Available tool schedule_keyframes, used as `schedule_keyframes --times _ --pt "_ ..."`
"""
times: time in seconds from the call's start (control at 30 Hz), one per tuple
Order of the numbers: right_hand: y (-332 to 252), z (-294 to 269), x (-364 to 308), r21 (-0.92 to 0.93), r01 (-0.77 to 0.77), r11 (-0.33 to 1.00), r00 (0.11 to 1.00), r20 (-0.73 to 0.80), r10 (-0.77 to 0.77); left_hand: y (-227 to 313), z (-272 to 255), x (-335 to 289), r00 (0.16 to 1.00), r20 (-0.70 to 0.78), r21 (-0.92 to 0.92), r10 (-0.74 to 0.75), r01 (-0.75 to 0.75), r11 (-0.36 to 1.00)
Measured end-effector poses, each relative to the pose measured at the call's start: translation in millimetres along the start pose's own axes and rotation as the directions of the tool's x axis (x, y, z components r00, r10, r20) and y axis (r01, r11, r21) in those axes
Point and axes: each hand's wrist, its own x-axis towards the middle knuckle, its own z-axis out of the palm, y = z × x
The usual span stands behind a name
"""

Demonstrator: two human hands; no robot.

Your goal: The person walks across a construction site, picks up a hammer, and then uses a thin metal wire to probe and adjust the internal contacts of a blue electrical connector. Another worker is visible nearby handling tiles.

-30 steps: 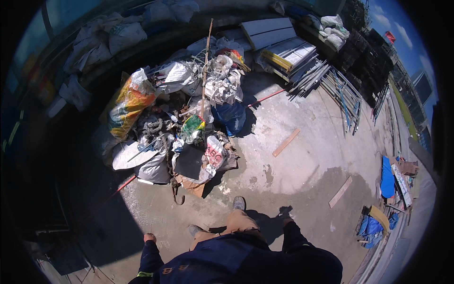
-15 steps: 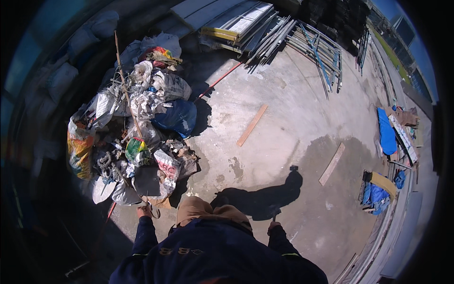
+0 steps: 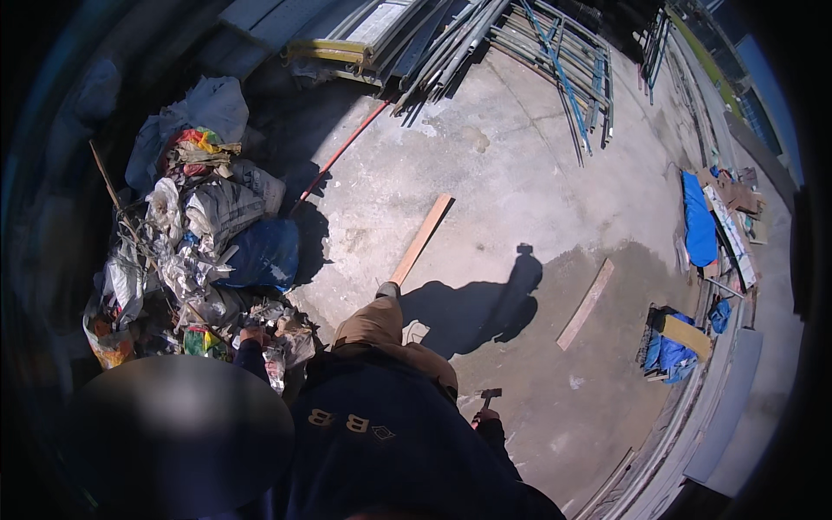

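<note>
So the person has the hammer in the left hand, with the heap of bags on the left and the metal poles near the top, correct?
Not quite: the hammer is in the right hand, as the head view shows. The heap of bags is on the left and the metal poles are near the top, as you say.

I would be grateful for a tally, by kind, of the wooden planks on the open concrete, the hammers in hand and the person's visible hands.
Wooden planks: 2
Hammer: 1, in the right hand
Hands: 2, the right one and the left hand
Total: 5
</note>
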Motion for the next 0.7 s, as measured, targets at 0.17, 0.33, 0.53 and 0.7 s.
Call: schedule_keyframes --times 0.17,0.33,0.53,0.7 --pt "-119 83 -18 0.008 0.056 0.998 0.991 0.122 -0.056 388 165 17 0.885 0.207 -0.235 0.416 -0.368 0.900" --pt "-253 163 -3 -0.021 0.103 0.994 0.990 0.097 -0.101 668 323 -44 0.623 0.407 -0.516 0.668 -0.446 0.731" --pt "-405 241 22 -0.062 -0.027 0.998 0.996 0.081 0.032 724 398 -15 0.790 0.374 -0.631 0.486 -0.168 0.757" --pt "-552 290 8 -0.296 0.038 0.955 0.988 0.155 0.009 594 324 101 0.706 -0.129 -0.575 0.696 -0.625 0.528"
